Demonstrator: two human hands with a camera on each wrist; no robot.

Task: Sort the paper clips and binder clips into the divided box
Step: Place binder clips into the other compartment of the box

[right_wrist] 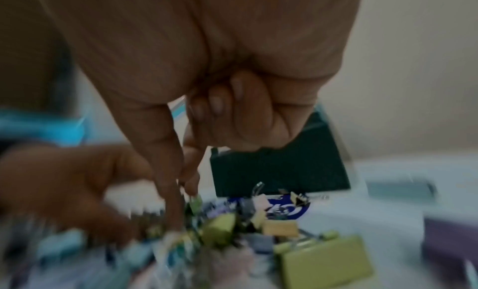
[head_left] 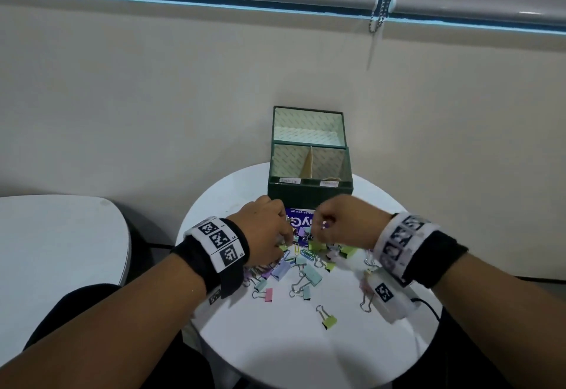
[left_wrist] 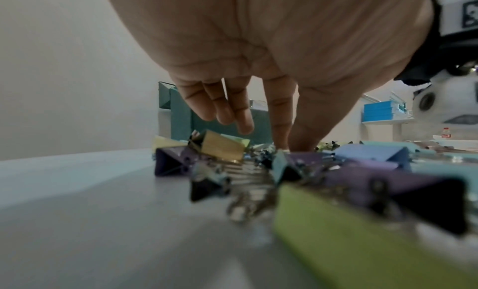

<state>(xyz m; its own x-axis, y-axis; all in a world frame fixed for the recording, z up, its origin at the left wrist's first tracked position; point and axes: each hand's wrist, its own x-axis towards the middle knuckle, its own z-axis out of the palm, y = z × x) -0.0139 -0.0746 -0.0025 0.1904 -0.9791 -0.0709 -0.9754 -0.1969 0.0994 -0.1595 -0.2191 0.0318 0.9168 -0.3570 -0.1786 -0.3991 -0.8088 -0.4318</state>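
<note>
Both hands are reaching into the pile of clips [head_left: 301, 263] lying on the round white bench [head_left: 275, 342] before the green divided box [head_left: 309, 174], the left hand [head_left: 263, 232] with fingers extended downward, unclenched, the right hand [head_left: 346, 223] pinching, object indistinguishable.

One divided box [head_left: 309, 192], two hands, two round white tables [head_left: 275, 355]; the piled clips [head_left: 301, 269] overlap beyond counting.
</note>
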